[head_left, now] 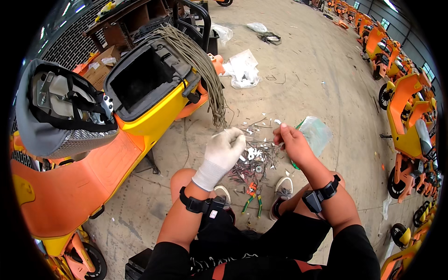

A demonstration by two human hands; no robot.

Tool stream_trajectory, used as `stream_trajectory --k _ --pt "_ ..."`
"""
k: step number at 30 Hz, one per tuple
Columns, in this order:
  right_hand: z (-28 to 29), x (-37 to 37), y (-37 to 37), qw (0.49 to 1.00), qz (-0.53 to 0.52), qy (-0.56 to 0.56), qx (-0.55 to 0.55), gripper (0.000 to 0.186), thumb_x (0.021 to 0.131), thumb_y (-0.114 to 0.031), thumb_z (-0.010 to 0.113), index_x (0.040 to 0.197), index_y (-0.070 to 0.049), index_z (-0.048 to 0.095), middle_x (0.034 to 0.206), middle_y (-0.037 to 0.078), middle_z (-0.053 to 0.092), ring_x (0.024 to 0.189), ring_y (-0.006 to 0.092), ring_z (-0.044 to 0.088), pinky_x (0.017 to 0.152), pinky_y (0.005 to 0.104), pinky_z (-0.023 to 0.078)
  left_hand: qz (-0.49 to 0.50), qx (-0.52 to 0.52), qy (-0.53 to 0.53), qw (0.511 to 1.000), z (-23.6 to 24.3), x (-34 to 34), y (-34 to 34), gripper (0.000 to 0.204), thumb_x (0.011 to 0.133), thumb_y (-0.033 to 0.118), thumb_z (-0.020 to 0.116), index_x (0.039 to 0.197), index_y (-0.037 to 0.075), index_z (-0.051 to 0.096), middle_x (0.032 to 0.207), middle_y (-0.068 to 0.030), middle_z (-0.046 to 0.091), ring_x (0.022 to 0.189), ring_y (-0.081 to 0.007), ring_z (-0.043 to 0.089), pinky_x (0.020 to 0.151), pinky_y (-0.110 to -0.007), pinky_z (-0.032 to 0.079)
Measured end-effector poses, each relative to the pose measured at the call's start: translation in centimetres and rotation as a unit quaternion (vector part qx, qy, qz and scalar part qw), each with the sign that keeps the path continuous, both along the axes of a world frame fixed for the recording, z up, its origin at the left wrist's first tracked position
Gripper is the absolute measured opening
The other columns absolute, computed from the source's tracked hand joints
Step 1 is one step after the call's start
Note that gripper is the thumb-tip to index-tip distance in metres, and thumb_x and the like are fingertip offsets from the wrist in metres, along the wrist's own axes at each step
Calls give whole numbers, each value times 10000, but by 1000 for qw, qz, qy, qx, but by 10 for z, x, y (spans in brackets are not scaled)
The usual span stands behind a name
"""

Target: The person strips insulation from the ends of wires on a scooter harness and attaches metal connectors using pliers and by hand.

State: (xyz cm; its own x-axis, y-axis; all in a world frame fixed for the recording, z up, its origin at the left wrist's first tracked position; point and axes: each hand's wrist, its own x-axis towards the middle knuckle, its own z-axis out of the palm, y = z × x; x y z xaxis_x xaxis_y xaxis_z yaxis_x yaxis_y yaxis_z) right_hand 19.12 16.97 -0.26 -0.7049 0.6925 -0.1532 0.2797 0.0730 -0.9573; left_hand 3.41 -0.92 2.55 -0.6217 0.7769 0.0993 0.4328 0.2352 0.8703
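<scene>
head | scrap pile (243,174) | on floor (326,98), below and between hands (225,148) (295,143)

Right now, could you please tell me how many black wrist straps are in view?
2: the left strap sits behind the gloved left hand, and the right strap behind the bare right hand.

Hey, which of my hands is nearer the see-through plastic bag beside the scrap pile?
Your right. The bare right hand is just left of the plastic bag; the gloved left hand is farther left, by the left side of the scrap pile.
</scene>
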Motion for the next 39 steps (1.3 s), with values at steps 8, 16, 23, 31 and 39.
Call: stream_trajectory --k 8,16,23,31,39 --pt "18 3 -13 941 25 83 328 346 965 -185 619 1273 -39 557 1144 132 653 1076 294 611 932 395 470 28 73 -279 957 -16 -21 1 169 934 184 604 932 22 654 662 61 474 540 -29 400 490 -213 310" --pt "26 0 -10 834 96 133 527 345 794 -55 749 1122 -86 649 1057 102 656 1059 301 596 908 403 453 16 60 -362 930 -11 -18 1 135 935 158 597 924 29 635 635 85 415 507 -9 333 451 -198 240" --pt "25 -3 -7 829 89 152 530 172 791 -56 753 936 -73 663 905 67 657 920 281 613 808 409 462 8 48 -380 924 -11 -17 0 134 938 157 600 933 28 634 681 73 454 535 -11 357 468 -189 257" --pt "16 1 -8 937 45 65 341 179 953 -187 649 906 -14 644 771 105 626 752 253 615 688 365 487 -28 61 -396 916 -6 -15 -2 150 944 168 597 955 23 637 758 41 559 568 -12 390 496 -176 279" --pt "17 -6 -7 997 44 -26 -60 348 991 -260 576 743 -16 575 615 21 544 570 123 543 496 279 401 -34 132 -17 991 -13 -3 -1 89 884 122 644 914 39 641 664 17 515 554 -78 487 493 -291 396"
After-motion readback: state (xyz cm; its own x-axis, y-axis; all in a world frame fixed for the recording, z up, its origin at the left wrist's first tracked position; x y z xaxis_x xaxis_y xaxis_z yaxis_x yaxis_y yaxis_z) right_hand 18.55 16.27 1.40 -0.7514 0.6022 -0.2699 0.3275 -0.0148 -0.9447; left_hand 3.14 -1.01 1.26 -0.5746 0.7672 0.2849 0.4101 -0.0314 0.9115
